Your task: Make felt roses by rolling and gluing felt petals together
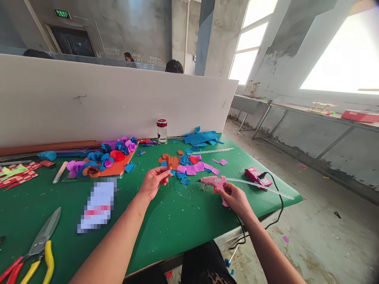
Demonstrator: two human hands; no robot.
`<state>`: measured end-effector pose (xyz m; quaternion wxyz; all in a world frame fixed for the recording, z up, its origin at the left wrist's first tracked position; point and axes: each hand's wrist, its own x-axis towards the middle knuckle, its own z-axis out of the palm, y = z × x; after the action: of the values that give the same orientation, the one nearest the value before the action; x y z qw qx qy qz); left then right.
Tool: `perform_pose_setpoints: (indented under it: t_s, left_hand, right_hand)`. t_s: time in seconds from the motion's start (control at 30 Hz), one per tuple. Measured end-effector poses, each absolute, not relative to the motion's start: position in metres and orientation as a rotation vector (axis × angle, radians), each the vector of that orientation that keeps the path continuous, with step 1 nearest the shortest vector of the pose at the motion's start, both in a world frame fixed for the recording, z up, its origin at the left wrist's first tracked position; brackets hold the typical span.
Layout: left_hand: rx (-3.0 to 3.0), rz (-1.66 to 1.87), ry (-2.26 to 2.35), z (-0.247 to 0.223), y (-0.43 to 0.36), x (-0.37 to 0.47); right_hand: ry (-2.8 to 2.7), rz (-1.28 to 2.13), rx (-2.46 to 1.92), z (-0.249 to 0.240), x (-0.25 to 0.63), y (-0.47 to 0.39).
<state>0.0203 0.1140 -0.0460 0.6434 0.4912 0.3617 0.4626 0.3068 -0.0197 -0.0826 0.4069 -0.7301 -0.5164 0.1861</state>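
Observation:
Between the thumb and fingers of my left hand (154, 182) is a small rolled piece of brown crepe paper (168, 162), held upright. My right hand (233, 197) grips the handle of a pink glue gun (213, 182), its nozzle pointing left toward the paper but apart from it. A long clear glue stick (260, 186) runs out of the gun's back. Behind my hands lie cut petals of purple paper (191, 169), with orange, blue and red ones about them. Finished paper flowers (106, 159) are heaped to the left on an orange sheet.
A pink power socket box (257, 178) with a black cord (278, 185) sits at the table's right edge. Large scissors (41, 232) lie front left. A glass jar (162, 132) and blue paper (201, 138) stand near the white partition (118, 98). Other people's heads show beyond.

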Motion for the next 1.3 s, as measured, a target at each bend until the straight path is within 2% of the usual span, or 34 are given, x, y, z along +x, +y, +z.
perform_pose_setpoints:
  t_s: [0.17, 0.27, 0.47, 0.6, 0.73, 1.17, 1.3]
  left_hand:
    - [1.105, 1.058, 0.807, -0.045, 0.112, 0.022]
    - [1.099, 1.07, 0.795, -0.046, 0.111, 0.023]
    - [1.035, 1.165, 0.821, -0.043, 0.112, 0.021]
    - [0.946, 1.215, 0.801, -0.044, 0.118, 0.016]
    - [0.913, 1.206, 0.739, -0.049, 0.12, 0.014]
    - [0.893, 1.229, 0.773, -0.05, 0.119, 0.02]
    - [0.915, 1.246, 0.826, -0.051, 0.119, 0.019]
  right_hand:
    - [-1.309, 0.168, -2.088, -0.072, 0.3, -0.027]
    - [-1.303, 0.103, -1.88, -0.057, 0.275, -0.016]
    - [-1.153, 0.668, -1.107, -0.042, 0.179, 0.058]
    - [-0.883, 1.03, -0.9, -0.045, 0.134, 0.1]
    - [-0.85, 1.181, -0.808, -0.055, 0.125, 0.106]
    - [-1.057, 0.921, -0.874, -0.069, 0.128, 0.095]
    - [-1.251, 0.616, -0.994, -0.065, 0.127, 0.086]
